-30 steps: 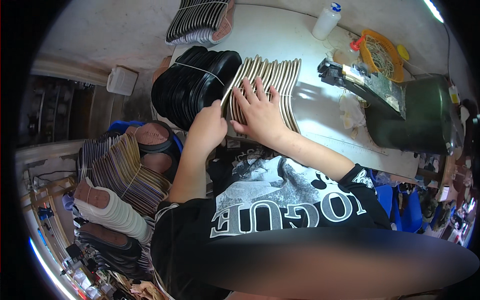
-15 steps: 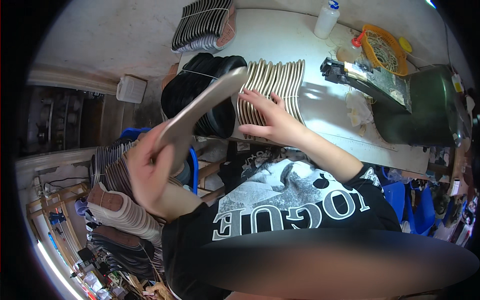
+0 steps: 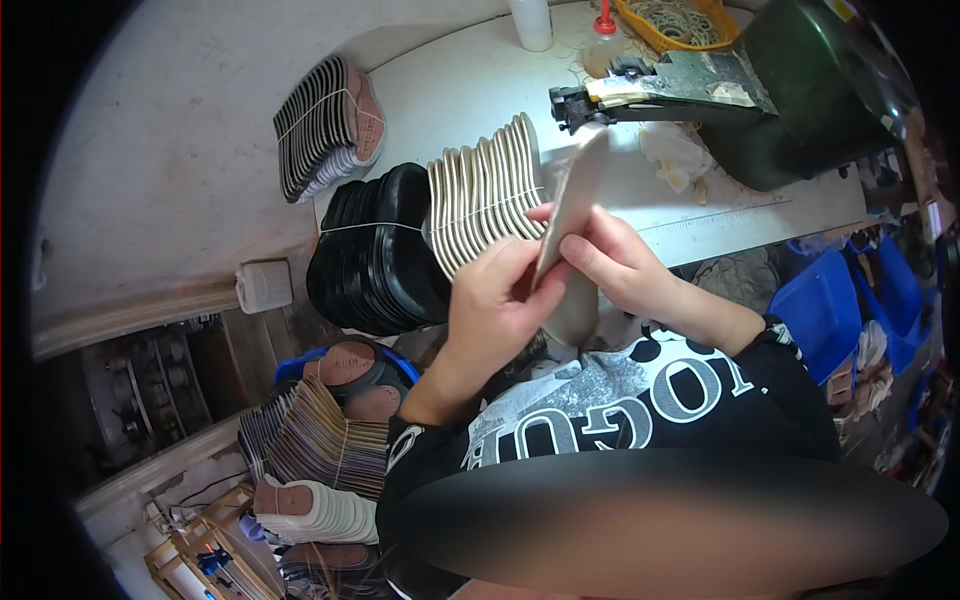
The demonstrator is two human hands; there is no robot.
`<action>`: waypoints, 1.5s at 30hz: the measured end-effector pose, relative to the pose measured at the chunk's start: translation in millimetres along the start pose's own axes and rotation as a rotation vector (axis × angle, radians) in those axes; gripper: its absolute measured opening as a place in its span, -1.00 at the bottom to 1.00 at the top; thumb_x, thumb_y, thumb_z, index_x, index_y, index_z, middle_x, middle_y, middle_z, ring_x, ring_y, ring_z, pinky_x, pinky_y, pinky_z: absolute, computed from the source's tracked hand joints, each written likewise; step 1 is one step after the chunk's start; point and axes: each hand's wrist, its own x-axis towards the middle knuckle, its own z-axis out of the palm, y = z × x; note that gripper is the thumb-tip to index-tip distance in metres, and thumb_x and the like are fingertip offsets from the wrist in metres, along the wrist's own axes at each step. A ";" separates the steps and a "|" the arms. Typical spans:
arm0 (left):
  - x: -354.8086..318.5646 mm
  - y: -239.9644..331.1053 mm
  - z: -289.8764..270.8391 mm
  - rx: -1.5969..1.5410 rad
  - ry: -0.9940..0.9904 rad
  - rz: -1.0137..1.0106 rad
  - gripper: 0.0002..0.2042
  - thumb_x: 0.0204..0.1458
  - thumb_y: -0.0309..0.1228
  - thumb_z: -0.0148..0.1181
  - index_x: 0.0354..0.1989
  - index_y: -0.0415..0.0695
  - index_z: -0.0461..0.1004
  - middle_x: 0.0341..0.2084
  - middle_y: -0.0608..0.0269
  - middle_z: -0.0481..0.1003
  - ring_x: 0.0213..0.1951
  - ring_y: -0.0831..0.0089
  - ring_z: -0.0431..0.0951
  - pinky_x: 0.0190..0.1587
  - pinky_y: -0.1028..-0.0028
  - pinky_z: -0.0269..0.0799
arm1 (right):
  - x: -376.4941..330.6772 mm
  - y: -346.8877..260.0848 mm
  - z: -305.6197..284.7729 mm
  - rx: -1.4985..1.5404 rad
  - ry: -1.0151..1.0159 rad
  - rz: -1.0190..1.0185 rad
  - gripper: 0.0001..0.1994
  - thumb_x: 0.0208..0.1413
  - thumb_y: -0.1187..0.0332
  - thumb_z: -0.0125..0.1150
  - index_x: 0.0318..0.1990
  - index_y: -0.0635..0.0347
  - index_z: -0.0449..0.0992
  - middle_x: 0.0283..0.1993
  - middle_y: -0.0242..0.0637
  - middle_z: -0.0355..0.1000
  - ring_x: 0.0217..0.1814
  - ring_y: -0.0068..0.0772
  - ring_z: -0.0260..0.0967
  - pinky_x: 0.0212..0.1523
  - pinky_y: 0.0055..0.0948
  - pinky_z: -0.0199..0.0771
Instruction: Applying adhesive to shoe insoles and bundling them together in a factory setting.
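Observation:
Both my hands hold a beige shoe insole upright on edge in front of my chest, just over the near table edge; the insole [image 3: 578, 190] shows mostly its narrow side. My left hand [image 3: 498, 308] grips its near left side, fingers closed round it. My right hand [image 3: 622, 262] pinches it from the right, thumb on its face, some fingers hidden behind it. Just beyond my hands stands a tied bundle of beige insoles [image 3: 485, 195]. To its left lies a tied bundle of black insoles [image 3: 385, 255].
Another tied bundle [image 3: 320, 125] stands at the table's far left. A dark green machine [image 3: 790, 110] with a long arm is on the right. A red-tipped bottle [image 3: 603, 52] and a yellow basket [image 3: 720, 40] stand at the back. More bundled insoles [image 3: 320, 440] are piled lower left.
My left hand has brought the insole rightward and turned it more upright. My right hand has left the beige bundle and taken hold of the insole. The view has shifted.

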 end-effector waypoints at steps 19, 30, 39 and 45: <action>24.3 -51.6 -2.2 -0.914 0.137 0.079 -0.45 0.05 -0.25 0.29 0.10 -0.30 0.23 -0.35 0.17 0.46 -0.41 0.49 0.56 -0.36 0.58 0.51 | 16.8 19.4 6.3 0.223 -0.336 0.418 -0.49 0.34 -0.04 -0.24 -0.08 0.27 0.44 -0.45 -0.47 0.30 -0.42 -0.66 0.23 -0.38 -0.66 0.25; 6.0 -24.3 -2.3 -1.100 -0.023 -0.213 -0.60 0.26 -0.27 -0.06 0.10 -0.35 0.19 -0.20 -0.27 0.50 -0.13 0.13 0.57 -0.05 0.32 0.52 | 9.1 34.5 -18.2 0.037 -0.295 0.433 -0.56 0.24 0.08 0.01 -0.09 0.38 0.47 -0.23 -0.20 0.46 -0.20 -0.44 0.40 -0.16 -0.50 0.36; -7.1 -2.3 -0.1 -0.546 0.023 -0.014 -0.69 0.22 -0.43 -0.03 0.09 -0.29 0.23 -0.21 0.15 0.49 -0.18 0.50 0.51 -0.10 0.53 0.38 | 6.2 -29.0 5.5 -0.186 0.111 -0.101 -0.65 0.04 0.48 0.30 0.00 0.27 0.43 -0.42 -0.39 0.42 -0.48 -0.73 0.33 -0.49 -0.69 0.31; -11.8 2.4 -10.1 -0.387 -0.088 0.034 -0.68 0.18 -0.54 -0.02 0.11 -0.26 0.27 -0.18 0.09 0.47 -0.15 0.38 0.51 -0.10 0.46 0.39 | 15.1 -16.9 -5.3 -0.299 0.116 -0.275 -0.75 -0.02 0.46 0.35 -0.15 0.29 0.53 -0.40 -0.35 0.42 -0.47 -0.67 0.32 -0.47 -0.64 0.33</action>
